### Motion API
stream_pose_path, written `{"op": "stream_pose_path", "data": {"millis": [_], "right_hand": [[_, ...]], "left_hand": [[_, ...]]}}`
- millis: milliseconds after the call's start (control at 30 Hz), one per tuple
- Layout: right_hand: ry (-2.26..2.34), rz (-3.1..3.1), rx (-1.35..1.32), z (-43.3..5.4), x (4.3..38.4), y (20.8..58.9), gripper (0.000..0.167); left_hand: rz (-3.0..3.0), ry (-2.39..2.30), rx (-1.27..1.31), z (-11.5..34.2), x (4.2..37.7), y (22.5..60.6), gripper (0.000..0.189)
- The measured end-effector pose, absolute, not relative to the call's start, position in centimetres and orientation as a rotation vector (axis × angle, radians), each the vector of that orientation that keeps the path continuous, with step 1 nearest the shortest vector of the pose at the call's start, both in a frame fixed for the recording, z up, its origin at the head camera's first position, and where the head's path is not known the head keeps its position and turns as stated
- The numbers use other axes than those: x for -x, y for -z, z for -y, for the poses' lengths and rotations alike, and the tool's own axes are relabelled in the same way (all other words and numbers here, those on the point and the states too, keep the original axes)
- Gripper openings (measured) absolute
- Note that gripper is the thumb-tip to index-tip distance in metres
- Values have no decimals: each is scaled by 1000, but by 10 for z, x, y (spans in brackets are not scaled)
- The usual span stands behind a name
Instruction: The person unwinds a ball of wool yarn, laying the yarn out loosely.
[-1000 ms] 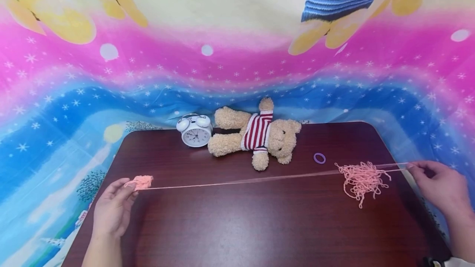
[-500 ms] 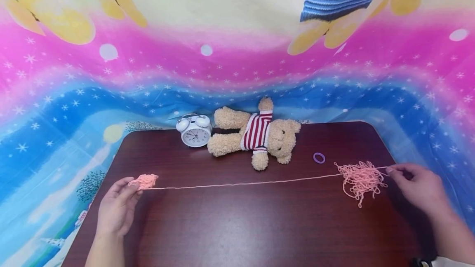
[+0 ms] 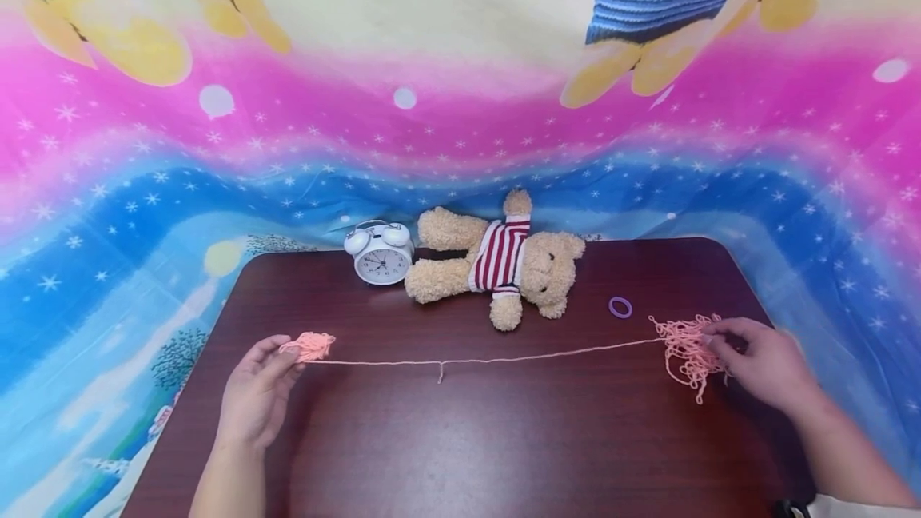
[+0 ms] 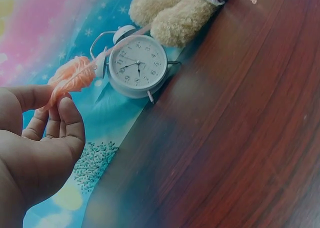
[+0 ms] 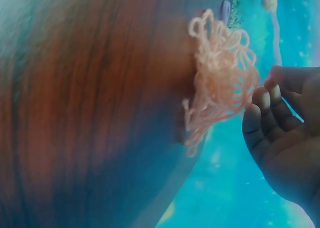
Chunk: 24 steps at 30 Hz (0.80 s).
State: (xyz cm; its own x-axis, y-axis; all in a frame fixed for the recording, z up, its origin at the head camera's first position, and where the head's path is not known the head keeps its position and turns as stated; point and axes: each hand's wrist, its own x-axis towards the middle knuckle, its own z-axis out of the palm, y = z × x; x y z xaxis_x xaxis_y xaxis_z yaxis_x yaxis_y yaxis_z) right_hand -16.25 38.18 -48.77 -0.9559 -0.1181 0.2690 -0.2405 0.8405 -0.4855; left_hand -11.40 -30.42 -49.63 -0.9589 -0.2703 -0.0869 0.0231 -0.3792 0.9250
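Observation:
My left hand [image 3: 259,390] pinches a small bundle of peach yarn [image 3: 313,346] between thumb and fingertips, over the left part of the table. From the bundle a single strand [image 3: 547,356] runs across to a loose tangle of the same yarn [image 3: 687,346] at the right, and a short bit dangles mid-strand. My right hand [image 3: 763,362] pinches yarn at the right side of the tangle, covering part of it in the head view. In the right wrist view, thumb and fingertips meet at the edge of the looped yarn [image 5: 222,73].
A white alarm clock [image 3: 381,257] stands at the back of the dark wooden table [image 3: 460,446]. Beside it lies a teddy bear [image 3: 496,258] in a striped shirt. Left of the tangle is a purple ring [image 3: 620,308]. A printed cloth [image 3: 460,126] hangs behind.
My right hand has moved left from beyond the table's right edge to the tangle. My left hand has come a little right with its bundle. The strand between them hangs slacker.

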Motion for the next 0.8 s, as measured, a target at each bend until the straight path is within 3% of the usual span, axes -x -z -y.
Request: {"op": "stream_pose_path", "data": {"millis": [800], "right_hand": [[-899,2738,-323,-304,163,472,16]], "left_hand": [[1724,2489,-284,261,127,497,15]]}}
